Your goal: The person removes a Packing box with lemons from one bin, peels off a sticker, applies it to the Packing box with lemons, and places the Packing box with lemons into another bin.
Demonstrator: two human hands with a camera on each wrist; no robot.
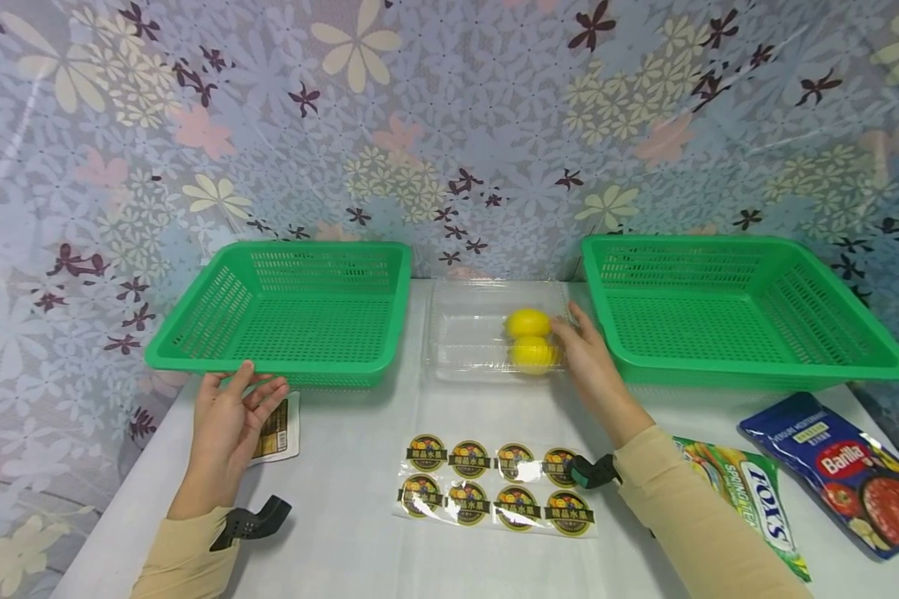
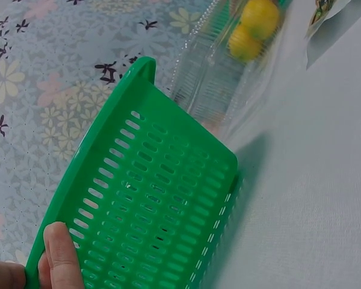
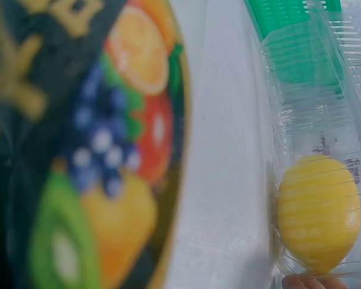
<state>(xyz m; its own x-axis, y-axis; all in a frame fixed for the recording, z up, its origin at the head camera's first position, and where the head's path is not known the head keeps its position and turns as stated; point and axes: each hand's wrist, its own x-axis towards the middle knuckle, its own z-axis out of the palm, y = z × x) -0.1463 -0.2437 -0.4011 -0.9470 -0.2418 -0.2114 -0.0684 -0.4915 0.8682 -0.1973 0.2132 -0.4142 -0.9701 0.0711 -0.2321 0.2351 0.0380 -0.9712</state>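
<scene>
Left hand (image 1: 232,416), one: raised from a tan sleeve, back of the wrist strapped with a black mount, fingers bent. It pinches the near rim of the left green basket (image 1: 337,367); the left wrist view, unlike the head view, shows a finger against the slotted outer wall and another digit across the rim.

Left packet (image 1: 280,428), one: just right of the left hand, partly hidden by it.

Clear container (image 1: 468,333), one: between the hands, nearer the right. Inside, at the end by the right hand, lemons (image 1: 528,323), two; the right wrist view shows one of these, close up through ribbed plastic.

Sticker sheet (image 1: 494,482), one: between the forearms, on the near side of both hands; round labels (image 1: 469,458), eight, in two rows of four. The right wrist view has one label large and blurred, its printed orange, grapes and kiwi legible.

Right hand (image 1: 588,362), one: reaching forward, fingers loosely extended, touching the container's right end; whether they pinch it cannot be told.

Right green basket (image 1: 749,370), one: just right of the right hand.

Fox's bag (image 1: 764,499), one: beside the right forearm, partly covered by it.

Barilla pouch (image 1: 842,470), one: farthest right of the right hand.
</scene>
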